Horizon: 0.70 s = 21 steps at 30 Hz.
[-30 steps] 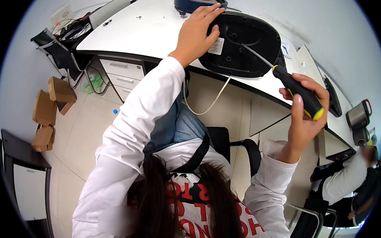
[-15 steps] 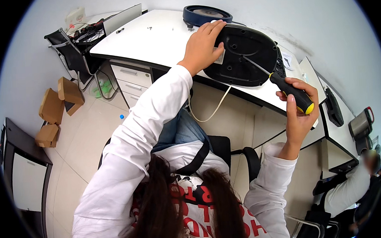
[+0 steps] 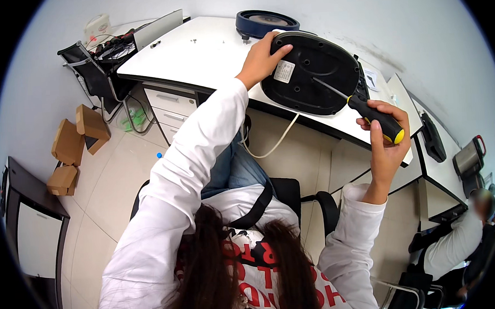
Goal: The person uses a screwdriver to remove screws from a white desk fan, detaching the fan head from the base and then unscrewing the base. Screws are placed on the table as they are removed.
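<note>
A black oval appliance base [image 3: 326, 60], with screw holes and a pale label, is tilted up at the table's front edge with its underside toward me. My left hand [image 3: 264, 57] grips its upper left rim, thumb across the underside. In my right hand [image 3: 389, 134] is a black-and-yellow screwdriver [image 3: 374, 116], my fingers wrapped round its handle. The shaft points up and left, its tip at the middle of the underside. Whether the tip sits in a screw hole I cannot tell. A cream cord [image 3: 276, 144] hangs from the base's lower edge.
On the white table [image 3: 199, 62] stand a round dark blue appliance part [image 3: 267, 25] at the back and a few tiny pieces [image 3: 194, 41] at the left. Drawers [image 3: 170, 102] are below. Cardboard boxes [image 3: 67, 140] lie on the floor. A person [image 3: 455, 242] sits at far right.
My left hand has shifted slightly, its thumb moving up and clear of the label. The base has tilted a little. The screwdriver tip stays near the middle, its handle slightly lower left.
</note>
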Tool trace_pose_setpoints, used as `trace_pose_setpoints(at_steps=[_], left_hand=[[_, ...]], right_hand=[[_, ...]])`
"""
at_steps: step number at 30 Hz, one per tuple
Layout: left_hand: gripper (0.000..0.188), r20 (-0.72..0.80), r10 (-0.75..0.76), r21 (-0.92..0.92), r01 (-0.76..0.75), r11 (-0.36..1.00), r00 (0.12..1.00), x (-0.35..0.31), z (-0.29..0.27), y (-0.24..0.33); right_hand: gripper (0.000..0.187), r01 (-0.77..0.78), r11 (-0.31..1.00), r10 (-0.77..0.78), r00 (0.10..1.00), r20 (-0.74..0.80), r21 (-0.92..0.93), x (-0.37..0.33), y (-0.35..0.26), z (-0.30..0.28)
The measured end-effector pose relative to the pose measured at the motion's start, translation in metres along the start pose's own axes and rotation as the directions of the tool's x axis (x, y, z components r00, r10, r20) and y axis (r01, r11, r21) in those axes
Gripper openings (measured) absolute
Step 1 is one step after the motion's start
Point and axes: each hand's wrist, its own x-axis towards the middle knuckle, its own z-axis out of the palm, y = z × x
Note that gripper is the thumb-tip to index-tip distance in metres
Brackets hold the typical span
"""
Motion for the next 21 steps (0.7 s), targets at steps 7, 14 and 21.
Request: trace_pose_setpoints(at_steps=[7, 14, 21], left_hand=[[0.051, -0.051, -0.069, -0.137, 0.061, 0.989, 0.996, 0.022, -0.001, -0.005], [0.05, -0.003, -0.141, -0.228, 0.136, 0.964, 0.99, 0.023, -0.005, -0.007], [0.052, 0.068, -0.183, -0.269, 0.195, 0.943, 0.981, 0.022, -0.012, -0.001]], right_hand=[[0.023, 0.046, 0.999, -0.047, 0.998, -0.047, -0.019, -0.001, -0.004, -0.006], [0.023, 0.079, 0.997, -0.08, 0.995, -0.066, -0.02, 0.0, -0.004, -0.012], [0.024, 0.085, 0.996, -0.084, 0.996, -0.041, 0.004, 0.0, 0.001, -0.008]])
